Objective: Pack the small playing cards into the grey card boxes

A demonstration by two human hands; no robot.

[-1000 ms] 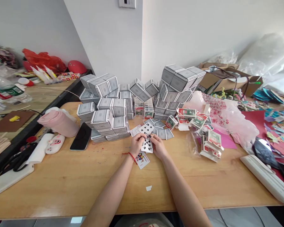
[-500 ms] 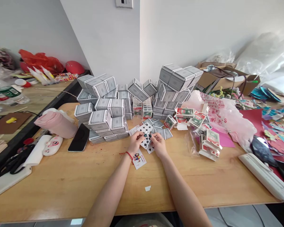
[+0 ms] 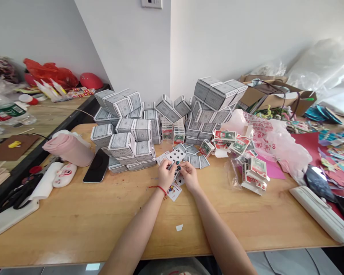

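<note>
My left hand (image 3: 166,175), with a red string bracelet at the wrist, is closed on a playing card (image 3: 174,166) seen nearly edge-on. My right hand (image 3: 189,176) pinches at the same card, its fingertips meeting the left ones. Just beyond lies a spade card (image 3: 176,155), face up. Under my hands a joker card (image 3: 174,193) rests on the table, partly covered by the left wrist. Several grey-backed cards (image 3: 199,161) lie fanned behind the right hand. Boxes made of grey patterned cards (image 3: 143,149) are stacked behind to the left, with more card boxes (image 3: 215,93) to the right.
Red and green card packs (image 3: 255,172) and a pink-printed plastic bag (image 3: 271,137) lie at right. A black phone (image 3: 96,166), a pink roll (image 3: 67,149) and a white mouse (image 3: 64,175) are at left. A paper scrap (image 3: 179,227) lies near the table's front.
My hands have turned and drawn closer together at the card, the left shifting slightly right. The left wrist now covers more of the joker card.
</note>
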